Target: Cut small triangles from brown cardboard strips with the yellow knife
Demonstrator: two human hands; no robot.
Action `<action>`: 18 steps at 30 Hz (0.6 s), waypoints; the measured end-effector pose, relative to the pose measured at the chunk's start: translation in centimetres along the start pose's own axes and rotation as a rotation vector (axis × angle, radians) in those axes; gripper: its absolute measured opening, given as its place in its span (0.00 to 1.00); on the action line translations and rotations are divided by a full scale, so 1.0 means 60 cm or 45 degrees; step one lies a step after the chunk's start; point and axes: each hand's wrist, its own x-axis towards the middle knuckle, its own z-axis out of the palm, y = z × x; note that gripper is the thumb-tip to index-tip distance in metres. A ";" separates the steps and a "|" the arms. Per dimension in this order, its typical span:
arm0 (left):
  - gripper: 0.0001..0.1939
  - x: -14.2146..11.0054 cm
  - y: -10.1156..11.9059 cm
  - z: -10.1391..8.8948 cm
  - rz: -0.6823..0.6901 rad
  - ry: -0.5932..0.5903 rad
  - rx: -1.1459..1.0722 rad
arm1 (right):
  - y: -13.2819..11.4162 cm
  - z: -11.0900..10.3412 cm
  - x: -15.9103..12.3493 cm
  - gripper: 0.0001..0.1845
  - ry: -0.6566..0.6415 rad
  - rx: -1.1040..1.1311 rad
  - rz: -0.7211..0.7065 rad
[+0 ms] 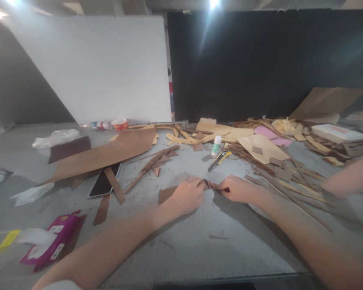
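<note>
A strip of brown paper (167,195) lies on the grey table, its right part twisted between my hands. My left hand (190,195) is closed over the strip, fingers pressing it near the twist. The twisted end is pinched by my right hand (237,189), a short way to the right. Just beyond my hands lie a yellow and black utility knife (219,161) and an upright glue stick (217,146). A finished-looking twisted brown paper bundle (151,164) rests to the left of them.
A phone (101,185) lies partly under a large brown paper sheet (103,157) at left. Nearer stands a purple tissue pack (53,241). Paper scraps and strips (282,173) cover the right side, where another person's arm (352,177) reaches in. A white box (340,133) sits behind.
</note>
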 end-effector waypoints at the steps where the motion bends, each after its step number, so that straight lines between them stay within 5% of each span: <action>1: 0.11 -0.001 0.005 -0.003 0.027 -0.003 0.058 | -0.003 0.002 0.000 0.17 0.005 -0.009 -0.025; 8: 0.23 -0.003 0.015 -0.008 -0.005 0.072 0.073 | -0.015 0.008 -0.002 0.18 0.023 -0.126 -0.085; 18: 0.23 -0.005 0.003 0.008 -0.049 0.084 -0.165 | -0.021 0.003 -0.006 0.17 0.016 -0.084 -0.002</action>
